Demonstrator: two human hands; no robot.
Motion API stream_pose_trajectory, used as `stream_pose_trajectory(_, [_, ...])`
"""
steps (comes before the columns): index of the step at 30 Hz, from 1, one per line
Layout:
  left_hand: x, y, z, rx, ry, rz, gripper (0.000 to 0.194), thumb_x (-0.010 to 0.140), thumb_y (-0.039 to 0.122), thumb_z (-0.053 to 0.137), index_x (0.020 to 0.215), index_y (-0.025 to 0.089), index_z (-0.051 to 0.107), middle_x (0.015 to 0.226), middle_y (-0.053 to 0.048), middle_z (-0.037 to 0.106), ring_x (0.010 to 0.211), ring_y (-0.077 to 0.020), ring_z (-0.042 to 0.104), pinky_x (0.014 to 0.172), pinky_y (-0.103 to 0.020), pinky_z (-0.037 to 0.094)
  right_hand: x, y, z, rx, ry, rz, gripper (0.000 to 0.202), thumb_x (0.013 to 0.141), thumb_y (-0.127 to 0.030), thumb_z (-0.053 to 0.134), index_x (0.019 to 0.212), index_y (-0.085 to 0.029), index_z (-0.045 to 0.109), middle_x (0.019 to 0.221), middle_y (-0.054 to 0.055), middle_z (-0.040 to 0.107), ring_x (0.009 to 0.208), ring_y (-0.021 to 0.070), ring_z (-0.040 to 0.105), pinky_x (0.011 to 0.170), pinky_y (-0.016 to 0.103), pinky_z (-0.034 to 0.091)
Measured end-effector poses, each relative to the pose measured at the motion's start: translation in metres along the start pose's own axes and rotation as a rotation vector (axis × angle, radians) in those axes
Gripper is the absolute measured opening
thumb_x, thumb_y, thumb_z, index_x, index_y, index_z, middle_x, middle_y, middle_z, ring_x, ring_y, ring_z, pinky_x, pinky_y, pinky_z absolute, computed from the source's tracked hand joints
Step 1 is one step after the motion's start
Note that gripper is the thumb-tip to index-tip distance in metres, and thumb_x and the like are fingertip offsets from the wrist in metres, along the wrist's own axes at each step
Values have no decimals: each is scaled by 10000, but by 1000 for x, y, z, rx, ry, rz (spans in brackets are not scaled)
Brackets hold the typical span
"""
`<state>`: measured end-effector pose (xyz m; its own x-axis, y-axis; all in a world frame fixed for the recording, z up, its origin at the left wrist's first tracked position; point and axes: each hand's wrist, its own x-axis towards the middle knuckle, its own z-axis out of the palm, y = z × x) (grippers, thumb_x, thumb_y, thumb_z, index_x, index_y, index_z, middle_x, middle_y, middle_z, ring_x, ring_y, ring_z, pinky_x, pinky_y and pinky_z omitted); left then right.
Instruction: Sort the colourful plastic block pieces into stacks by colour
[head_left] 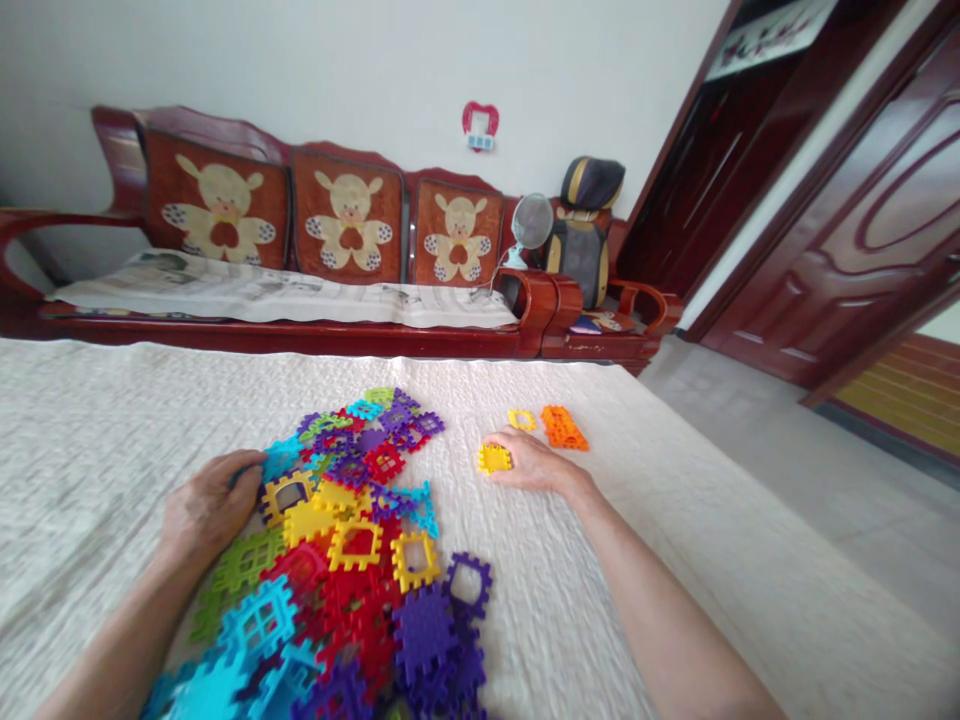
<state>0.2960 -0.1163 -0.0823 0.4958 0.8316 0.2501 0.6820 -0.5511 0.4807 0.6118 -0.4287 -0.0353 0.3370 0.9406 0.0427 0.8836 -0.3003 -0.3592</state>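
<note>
My right hand (525, 462) is closed on a yellow interlocking tile (495, 459), held just above or on the cloth to the right of the pile. A yellow window-frame tile (521, 419) and some orange tiles (564, 428) lie just beyond that hand. At the pile's left edge, my left hand (214, 500) has its fingers curled beside light blue tiles (282, 457); what sits between thumb and fingers is hard to make out. The heap between my hands mixes red tiles (360, 610), purple tiles (425, 632), green tiles (251, 556) and yellow tiles (309, 522).
A cream textured cloth (585, 620) covers the table. Behind it stands a wooden sofa (337, 338) with bear-patterned cushions, a small fan (532, 222) and a wooden armchair (652, 310). Brown doors (840, 250) are on the right.
</note>
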Motion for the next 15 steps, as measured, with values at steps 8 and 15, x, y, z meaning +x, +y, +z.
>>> stream_pose_trajectory(8, [-2,3,-1,0,-37,-15,369,858,367,430,1066,216,695,1205,-45,663,1003,-243,637,936,-375,490,0,3,-14,191,-70,65,320,898,-253,417,1108,-199,652,949,21,700,816,163,630,731,269,463])
stream_pose_trajectory(15, [-1,1,0,9,-12,3,341,851,357,461,1052,222,701,1180,-33,676,990,-228,641,927,-353,492,2,5,-1,7,91,99,387,856,-255,521,1224,-146,567,1202,136,624,1100,223,574,929,336,416])
